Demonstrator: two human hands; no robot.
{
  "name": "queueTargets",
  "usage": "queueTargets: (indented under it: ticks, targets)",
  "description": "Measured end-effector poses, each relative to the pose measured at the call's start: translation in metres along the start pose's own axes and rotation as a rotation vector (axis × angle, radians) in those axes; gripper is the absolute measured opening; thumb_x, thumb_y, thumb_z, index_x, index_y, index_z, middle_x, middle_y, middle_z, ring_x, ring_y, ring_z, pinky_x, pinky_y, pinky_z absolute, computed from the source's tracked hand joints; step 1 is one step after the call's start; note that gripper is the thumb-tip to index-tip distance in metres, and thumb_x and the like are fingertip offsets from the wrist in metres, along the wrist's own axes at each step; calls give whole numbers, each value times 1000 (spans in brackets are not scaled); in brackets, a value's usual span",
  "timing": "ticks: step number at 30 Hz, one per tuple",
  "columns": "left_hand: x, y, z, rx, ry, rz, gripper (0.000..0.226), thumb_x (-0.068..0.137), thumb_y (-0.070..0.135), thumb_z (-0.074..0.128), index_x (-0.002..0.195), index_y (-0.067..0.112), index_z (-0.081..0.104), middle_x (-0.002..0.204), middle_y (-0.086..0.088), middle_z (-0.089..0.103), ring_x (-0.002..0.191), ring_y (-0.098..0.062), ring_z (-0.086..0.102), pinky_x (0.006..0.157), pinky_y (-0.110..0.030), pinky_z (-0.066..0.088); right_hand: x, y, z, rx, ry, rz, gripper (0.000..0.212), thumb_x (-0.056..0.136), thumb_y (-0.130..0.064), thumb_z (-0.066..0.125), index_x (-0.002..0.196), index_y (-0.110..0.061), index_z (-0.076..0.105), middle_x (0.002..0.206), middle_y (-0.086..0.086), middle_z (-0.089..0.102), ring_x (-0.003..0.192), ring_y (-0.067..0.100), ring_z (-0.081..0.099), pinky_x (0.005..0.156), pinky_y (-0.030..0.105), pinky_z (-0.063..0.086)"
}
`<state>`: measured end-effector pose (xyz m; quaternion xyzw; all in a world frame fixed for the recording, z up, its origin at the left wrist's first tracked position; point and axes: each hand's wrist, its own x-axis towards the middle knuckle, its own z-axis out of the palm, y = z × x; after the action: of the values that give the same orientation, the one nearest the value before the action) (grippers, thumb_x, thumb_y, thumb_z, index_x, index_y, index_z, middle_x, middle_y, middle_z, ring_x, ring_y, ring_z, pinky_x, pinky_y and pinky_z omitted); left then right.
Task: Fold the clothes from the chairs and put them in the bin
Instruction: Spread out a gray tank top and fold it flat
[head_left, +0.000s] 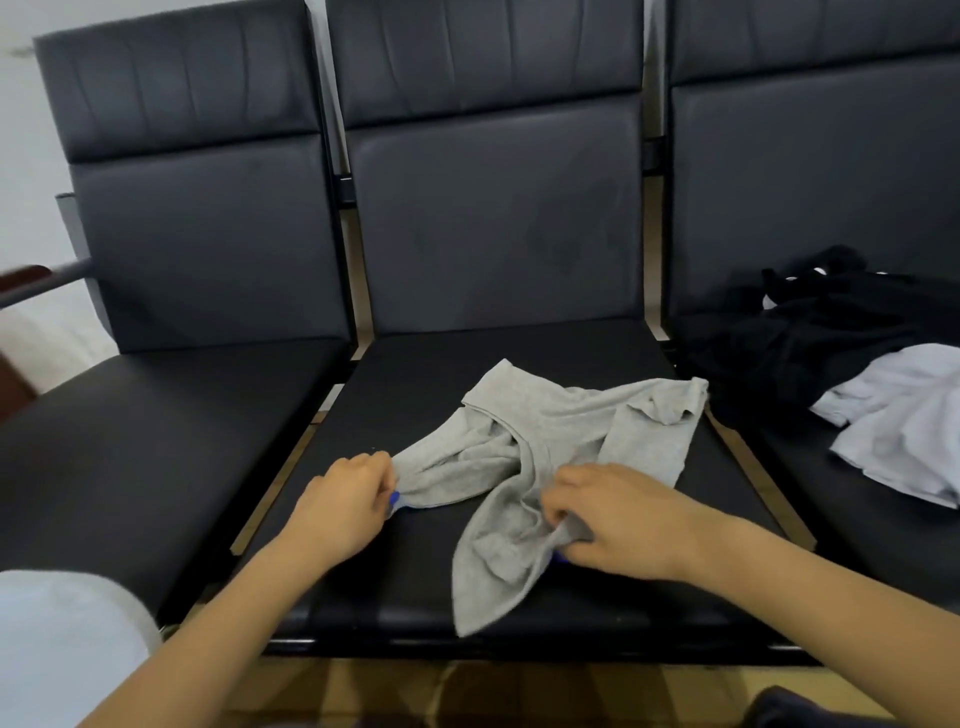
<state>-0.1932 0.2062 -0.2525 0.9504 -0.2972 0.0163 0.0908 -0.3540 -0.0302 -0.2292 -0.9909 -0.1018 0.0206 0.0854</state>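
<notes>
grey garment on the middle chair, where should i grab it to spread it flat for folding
The grey garment lies crumpled with its waistband turned away. Probably pinch the two near ends from the front, where the left hand and right hand already grip.

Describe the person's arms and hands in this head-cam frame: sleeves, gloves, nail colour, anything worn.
Both forearms are bare, with no sleeves reaching into view. No gloves, watch or rings are visible on the left hand or the right hand. Blue nail polish shows on a nail of each hand. A pale garment shows at the lower left edge, possibly the person's clothing.

Garment (545, 447) on middle seat (415, 374), pile (857, 374) rightward.
</notes>
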Motion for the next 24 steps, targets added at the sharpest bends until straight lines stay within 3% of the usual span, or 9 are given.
queueTargets:
  ticks: [3,6,10,14,16,20,22,24]
  targets:
    - [-1,-11,-1,46,40,-53,10,96,20,47,88,20,41,94,3,53,90,-18,47,77,-33,41,-7,12,-9,49,-8,92,29,83,-21,57,71,-31,32,83,-13,47,73,4,44,63,22,34]
    - [-2,-19,0,132,60,-92,10,97,22,46,91,18,38,102,-3,57,97,-24,50,78,-34,42,-20,34,-21,-49,-36,286,30,86,-18,48,68,-30,27,71,-12,41,63,2,39,56,18,31]
    - [-4,-26,-3,243,60,-232,13,94,22,49,103,14,43,114,-6,57,109,-29,51,82,-39,43,-40,71,-26,-86,-65,472,31,87,-13,47,69,-28,26,74,-8,41,65,9,39,55,22,30]
    - [-7,-25,-11,366,54,-331,23,92,18,49,114,14,45,120,-5,55,116,-27,49,92,-42,41,-59,80,-24,197,-139,448,38,76,4,52,84,-32,45,94,-6,56,83,7,53,72,21,45]
    - [-7,-14,-12,391,117,-263,30,88,15,53,118,18,50,119,-4,54,114,-26,49,93,-42,38,-61,72,-25,334,-131,402,45,77,8,48,96,-32,55,101,-5,61,89,6,57,80,22,49]
    - [-3,33,-9,156,317,87,27,74,7,70,98,17,71,97,-5,66,90,-34,62,81,-48,44,-56,59,-22,371,-82,382,21,89,-17,58,106,-31,60,80,-11,59,65,2,50,64,15,42]
    - [-7,66,-8,47,255,298,25,76,21,63,100,23,71,100,2,68,92,-28,63,82,-44,45,-54,57,-17,347,-64,395,19,87,-28,63,105,-30,59,82,-14,58,67,1,51,64,16,43]
    - [-13,99,-6,-129,71,424,33,86,35,52,117,31,63,119,12,61,112,-14,54,96,-39,38,-53,58,-14,313,-23,394,18,83,-30,68,100,-30,59,80,-10,59,68,4,53,67,23,46]
